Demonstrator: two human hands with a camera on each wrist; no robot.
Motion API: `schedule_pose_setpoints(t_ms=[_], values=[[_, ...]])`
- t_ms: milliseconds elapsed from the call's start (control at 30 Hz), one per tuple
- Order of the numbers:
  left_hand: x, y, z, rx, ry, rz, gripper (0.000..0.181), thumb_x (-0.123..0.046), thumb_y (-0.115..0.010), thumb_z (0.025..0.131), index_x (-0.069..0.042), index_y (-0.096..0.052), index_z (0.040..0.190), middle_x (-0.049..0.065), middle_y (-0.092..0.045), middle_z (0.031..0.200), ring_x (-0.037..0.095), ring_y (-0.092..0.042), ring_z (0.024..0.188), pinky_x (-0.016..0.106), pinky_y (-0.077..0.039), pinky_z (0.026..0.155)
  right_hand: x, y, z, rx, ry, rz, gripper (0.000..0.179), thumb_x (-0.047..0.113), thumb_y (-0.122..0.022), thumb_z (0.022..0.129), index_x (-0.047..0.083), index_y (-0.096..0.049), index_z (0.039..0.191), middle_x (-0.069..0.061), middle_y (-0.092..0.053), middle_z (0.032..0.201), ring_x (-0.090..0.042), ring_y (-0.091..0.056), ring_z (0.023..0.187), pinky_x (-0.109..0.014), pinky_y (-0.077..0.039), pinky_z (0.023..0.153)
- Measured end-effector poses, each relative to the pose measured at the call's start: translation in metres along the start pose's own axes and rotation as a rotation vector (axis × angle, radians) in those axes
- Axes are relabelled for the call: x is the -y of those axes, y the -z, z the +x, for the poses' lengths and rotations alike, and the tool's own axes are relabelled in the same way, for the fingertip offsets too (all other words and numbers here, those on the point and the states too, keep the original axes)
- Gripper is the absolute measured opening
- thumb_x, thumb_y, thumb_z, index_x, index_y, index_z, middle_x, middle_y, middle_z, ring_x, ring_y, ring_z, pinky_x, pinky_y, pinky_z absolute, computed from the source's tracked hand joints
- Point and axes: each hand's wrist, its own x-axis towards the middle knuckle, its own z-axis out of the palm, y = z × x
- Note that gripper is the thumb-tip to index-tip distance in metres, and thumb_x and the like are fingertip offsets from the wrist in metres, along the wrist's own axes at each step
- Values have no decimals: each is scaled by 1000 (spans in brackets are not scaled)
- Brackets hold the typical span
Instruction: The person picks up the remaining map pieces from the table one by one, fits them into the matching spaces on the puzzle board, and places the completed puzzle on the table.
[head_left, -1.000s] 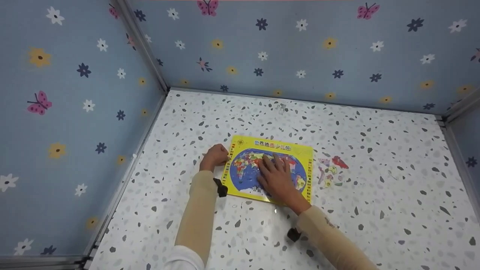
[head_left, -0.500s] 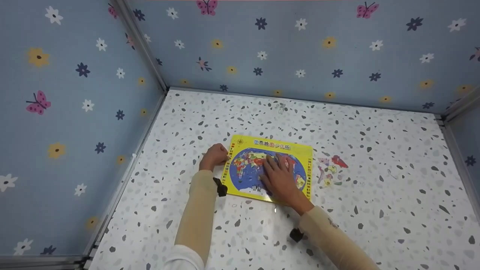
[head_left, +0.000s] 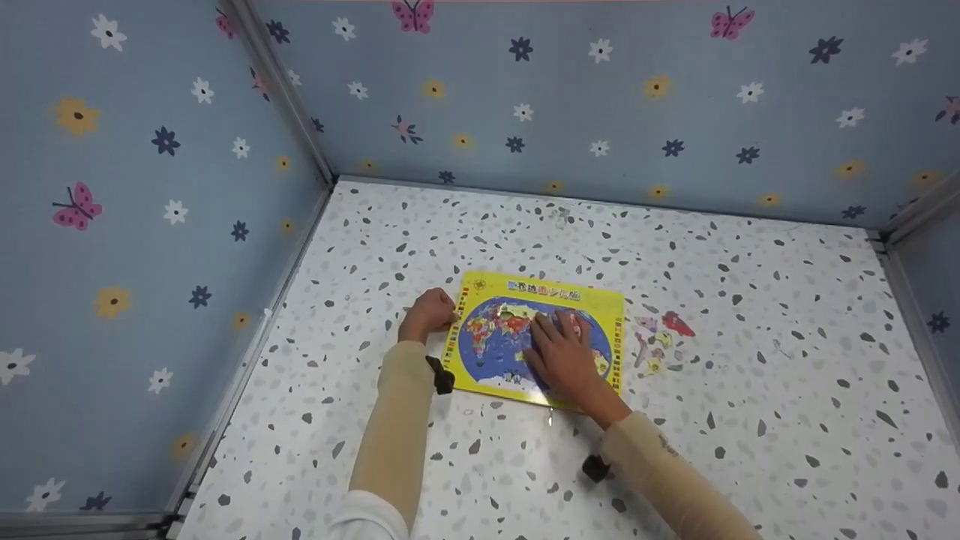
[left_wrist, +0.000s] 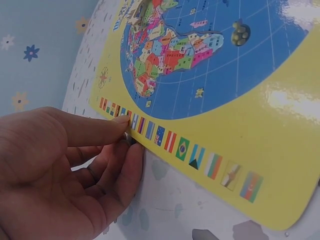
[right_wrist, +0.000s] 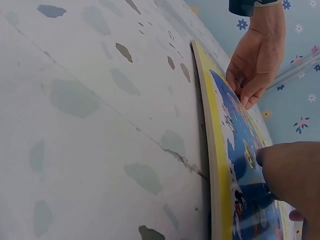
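Observation:
A yellow-bordered world map puzzle board lies flat on the speckled table. My left hand pinches its left edge; in the left wrist view the thumb lies on the row of flags and the curled fingers are at the edge below. My right hand rests over the right half of the blue map, fingers extended across it. In the right wrist view the right thumb is right at the map surface. Whether a piece lies beneath the right fingers I cannot tell.
Several loose puzzle pieces lie just right of the board, among them a red one and a yellow one. Patterned blue wall panels border the speckled table at the back and sides.
My right hand has shifted slightly to the right over the map, uncovering more of its middle. The left hand keeps its pinch on the left edge.

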Motion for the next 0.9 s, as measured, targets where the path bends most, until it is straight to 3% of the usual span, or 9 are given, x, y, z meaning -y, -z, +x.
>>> schedule_pose_setpoints(t_ms=[200,367,900], values=[[0,0,-2,-3,-7,-12,12,-9,-50,91,-4,-52,103,8,-55,99,19,-52,88,29,-44,76,1,-1,5,-94,30,21,52,41,-55,94,11,-53,137,-9,-53,138,-35,-41,131,-59,-23,108],[1,0,-3,-5,-14,0,12,-8,-52,90,-5,-52,102,8,-54,98,19,-51,87,29,-44,76,2,-2,8,-143,46,20,48,38,-58,93,13,-57,133,-9,-53,135,-36,-41,130,-59,-25,107],[1,-1,0,-9,15,-10,11,-10,-53,91,-6,-52,101,7,-54,99,19,-51,89,29,-43,77,0,-4,7,-98,65,4,47,43,-54,94,22,-55,137,-10,-49,142,-37,-38,133,-61,-24,107]])
